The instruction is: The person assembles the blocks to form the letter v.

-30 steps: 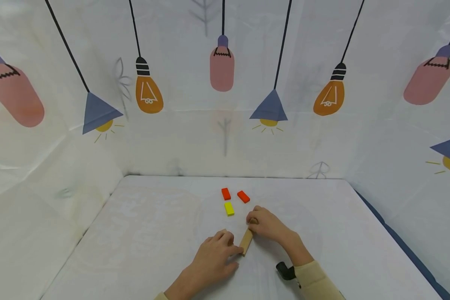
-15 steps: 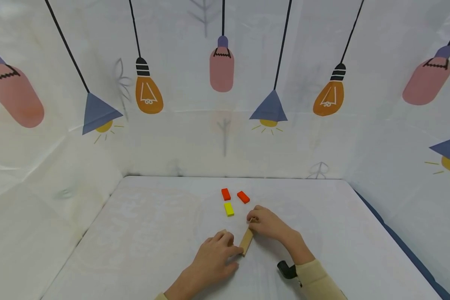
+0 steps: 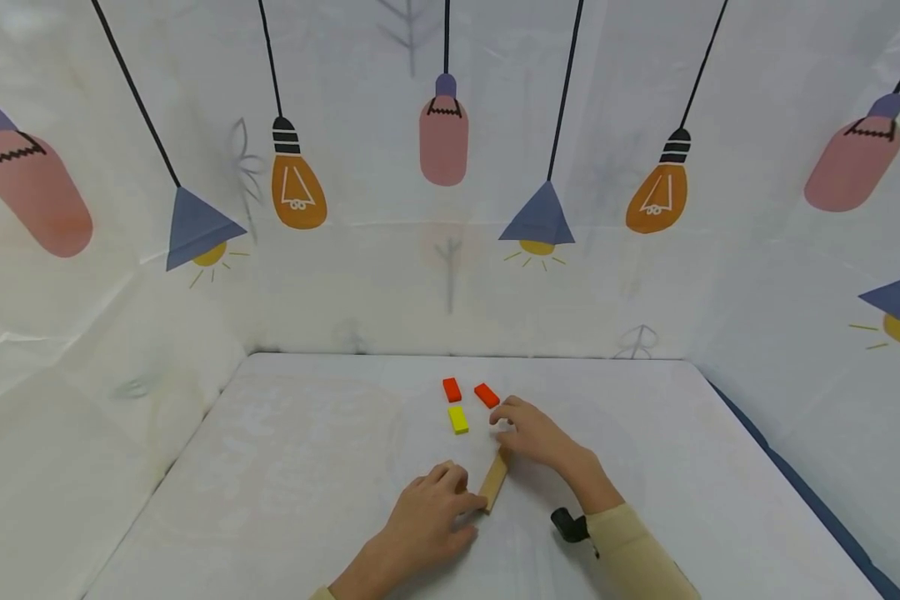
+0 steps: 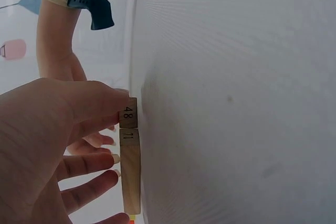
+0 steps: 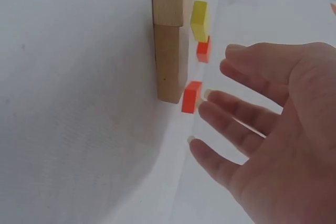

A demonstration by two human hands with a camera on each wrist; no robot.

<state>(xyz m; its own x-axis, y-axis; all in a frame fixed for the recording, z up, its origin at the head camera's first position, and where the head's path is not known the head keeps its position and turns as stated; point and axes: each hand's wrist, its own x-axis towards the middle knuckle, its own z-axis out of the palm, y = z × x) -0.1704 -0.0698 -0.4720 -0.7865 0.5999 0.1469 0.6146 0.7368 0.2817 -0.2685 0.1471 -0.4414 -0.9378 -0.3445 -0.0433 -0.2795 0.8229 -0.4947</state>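
Note:
My left hand (image 3: 431, 512) bends over wooden blocks on the white table. In the left wrist view their end faces read 48 (image 4: 128, 113) and 71 (image 4: 130, 150). Its thumb and index finger hold the near end of the block marked 48; the other fingertips reach the block marked 71. Most of one block is hidden under that hand in the head view, while a slanting wooden block (image 3: 494, 482) shows to its right. My right hand (image 3: 536, 433) hovers by the far end of the slanting block, fingers loosely spread and holding nothing, as the right wrist view shows.
Beyond the wooden blocks lie a yellow block (image 3: 458, 419) and two red blocks, one at left (image 3: 452, 389) and one nearer my right hand (image 3: 487, 395). A black device (image 3: 568, 525) sits at the right wrist. A lamp-patterned white sheet (image 3: 390, 275) surrounds the table.
My right hand has let go of the slanting block's far end and moved slightly up and away, toward the red block. The left hand and the blocks stay in place.

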